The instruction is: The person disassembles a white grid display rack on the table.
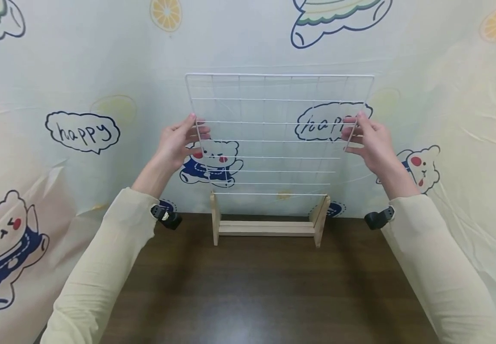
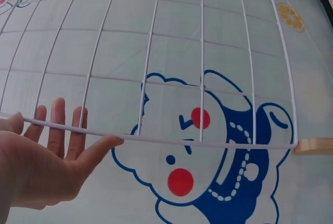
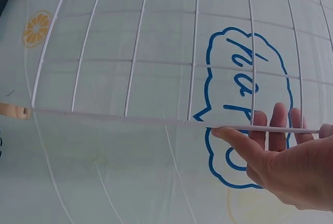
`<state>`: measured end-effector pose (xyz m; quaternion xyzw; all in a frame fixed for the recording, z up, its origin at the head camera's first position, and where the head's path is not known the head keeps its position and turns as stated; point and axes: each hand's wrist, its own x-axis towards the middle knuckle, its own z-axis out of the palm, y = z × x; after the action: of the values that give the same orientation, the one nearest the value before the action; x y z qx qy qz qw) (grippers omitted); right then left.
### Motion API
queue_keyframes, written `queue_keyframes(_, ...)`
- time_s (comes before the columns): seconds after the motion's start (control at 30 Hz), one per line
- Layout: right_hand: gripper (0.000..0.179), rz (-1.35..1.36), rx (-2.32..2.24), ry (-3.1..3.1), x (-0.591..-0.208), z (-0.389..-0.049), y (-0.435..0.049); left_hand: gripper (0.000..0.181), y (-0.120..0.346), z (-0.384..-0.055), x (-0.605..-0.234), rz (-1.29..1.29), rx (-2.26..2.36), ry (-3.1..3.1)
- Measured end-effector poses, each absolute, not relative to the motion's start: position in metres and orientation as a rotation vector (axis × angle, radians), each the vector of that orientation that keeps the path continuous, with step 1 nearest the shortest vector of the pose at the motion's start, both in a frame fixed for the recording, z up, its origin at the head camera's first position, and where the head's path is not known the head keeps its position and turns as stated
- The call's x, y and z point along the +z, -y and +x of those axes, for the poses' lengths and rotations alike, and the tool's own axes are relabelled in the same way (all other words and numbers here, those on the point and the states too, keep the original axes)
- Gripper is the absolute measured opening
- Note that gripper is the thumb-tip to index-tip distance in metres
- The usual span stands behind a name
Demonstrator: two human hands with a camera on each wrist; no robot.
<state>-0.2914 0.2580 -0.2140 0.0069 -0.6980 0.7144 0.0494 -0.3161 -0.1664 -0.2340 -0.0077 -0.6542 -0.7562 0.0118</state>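
Left hand point(image 1: 175, 143) and right hand point(image 1: 374, 143) are raised level, gripping opposite side edges of the grid point(image 1: 265, 141), fingers point(image 2: 58, 112) partly spread behind it; the grid rises from the stand point(image 1: 267, 229) on the table point(image 1: 252, 277).

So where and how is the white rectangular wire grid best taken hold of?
Probably by both thin white side rods, from the outer left and right. The wire grid is wide and flat, its lower edge meets the pale wooden stand, and the side rods rise above it.
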Motion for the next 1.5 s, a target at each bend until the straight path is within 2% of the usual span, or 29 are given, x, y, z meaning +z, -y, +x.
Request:
queue_keyframes(0.6,0.066,0.064,2.1,2.218,-0.22,-0.285,-0.262,0.051,0.162,-0.306,-0.23,0.088,-2.308,2.052)
queue_keyframes(0.77,0.068,0.072,2.021,2.297,-0.228,-0.284,-0.259,0.043,0.16,-0.3,-0.233,0.116,-2.273,2.075)
queue_keyframes(0.97,0.056,0.061,2.071,2.281,-0.236,-0.284,-0.26,0.036,0.159,-0.298,-0.238,0.099,-2.25,2.117)
queue_keyframes(1.2,0.057,0.096,1.989,2.402,-0.244,-0.283,-0.266,0.034,0.158,-0.3,-0.247,0.079,-2.245,2.163)
queue_keyframes(1.5,0.049,0.097,1.924,2.497,-0.257,-0.283,-0.27,0.04,0.161,-0.297,-0.263,0.113,-2.273,2.195)
